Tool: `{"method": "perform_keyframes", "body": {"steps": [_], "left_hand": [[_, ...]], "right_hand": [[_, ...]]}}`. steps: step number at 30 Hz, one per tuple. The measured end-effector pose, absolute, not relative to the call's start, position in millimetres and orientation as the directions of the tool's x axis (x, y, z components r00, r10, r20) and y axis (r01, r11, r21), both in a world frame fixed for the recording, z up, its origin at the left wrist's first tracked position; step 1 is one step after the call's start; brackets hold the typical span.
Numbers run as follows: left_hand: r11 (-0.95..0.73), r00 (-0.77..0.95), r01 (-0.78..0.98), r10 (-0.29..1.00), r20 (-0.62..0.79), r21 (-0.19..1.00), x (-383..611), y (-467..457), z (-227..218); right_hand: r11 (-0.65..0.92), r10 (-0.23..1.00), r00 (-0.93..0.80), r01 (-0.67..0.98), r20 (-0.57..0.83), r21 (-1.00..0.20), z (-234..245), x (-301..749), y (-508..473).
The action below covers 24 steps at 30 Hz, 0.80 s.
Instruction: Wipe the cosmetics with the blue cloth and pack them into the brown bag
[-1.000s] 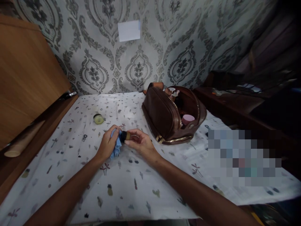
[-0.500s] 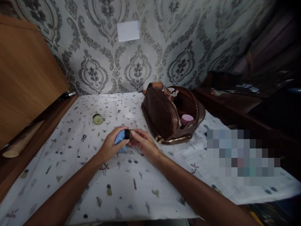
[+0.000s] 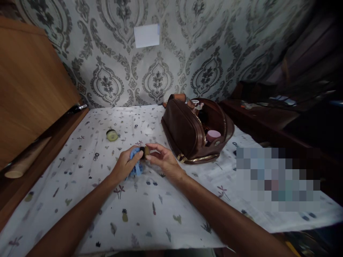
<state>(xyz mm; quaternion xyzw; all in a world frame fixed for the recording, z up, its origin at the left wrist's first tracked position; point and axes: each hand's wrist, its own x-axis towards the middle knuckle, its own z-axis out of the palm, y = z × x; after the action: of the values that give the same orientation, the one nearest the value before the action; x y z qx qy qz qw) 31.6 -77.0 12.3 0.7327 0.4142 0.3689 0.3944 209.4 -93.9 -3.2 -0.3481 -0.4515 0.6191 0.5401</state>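
Note:
My left hand (image 3: 125, 162) is closed around a crumpled blue cloth (image 3: 137, 168) and the black-lidded end of a small jar (image 3: 147, 152). The jar lies sideways between my hands, with its yellowish-brown end towards the right. My right hand (image 3: 164, 159) has its thumb and index finger at the lower and upper edges of that end, the other fingers loosely curled behind. Further back to the left, a second small jar (image 3: 112, 135), greenish with a dark lid, rests on its side on the patterned white cloth (image 3: 150, 221).
Right of my hands stands an unzipped brown leather toiletry bag (image 3: 184, 128) holding a pink-lidded jar (image 3: 213, 135) and other small containers. A wooden cabinet (image 3: 32, 85) borders the left side. A patterned wall (image 3: 158, 75) rises behind. One area at right is pixelated.
The small jar has shifted slightly left and turned, showing more of its yellowish-brown end. My right fingers have spread around its edges, and more of the blue cloth hangs below my left hand.

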Motion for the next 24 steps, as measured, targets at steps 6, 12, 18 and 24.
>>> {"method": "perform_keyframes", "body": {"steps": [6,12,18,24], "left_hand": [[-0.318,0.358,0.297,0.911,0.204,0.900,31.6,-74.9,10.0],[-0.274,0.443,0.237,0.884,0.147,0.932,24.2,-72.3,14.8],[-0.329,0.446,0.248,0.874,0.194,0.911,24.7,-73.5,18.1],[-0.235,0.416,0.259,0.902,0.111,0.937,24.8,-72.9,13.2]], "right_hand": [[-0.005,0.979,-0.192,-0.338,0.064,-0.941,-2.3,208.5,-95.6],[0.010,0.991,-0.122,-0.355,0.057,-0.935,-4.6,210.5,-91.6],[0.023,0.990,-0.120,-0.340,0.068,-0.940,-6.1,211.2,-90.4],[-0.018,0.982,-0.184,-0.365,0.053,-0.931,-4.8,208.6,-94.9]]}}
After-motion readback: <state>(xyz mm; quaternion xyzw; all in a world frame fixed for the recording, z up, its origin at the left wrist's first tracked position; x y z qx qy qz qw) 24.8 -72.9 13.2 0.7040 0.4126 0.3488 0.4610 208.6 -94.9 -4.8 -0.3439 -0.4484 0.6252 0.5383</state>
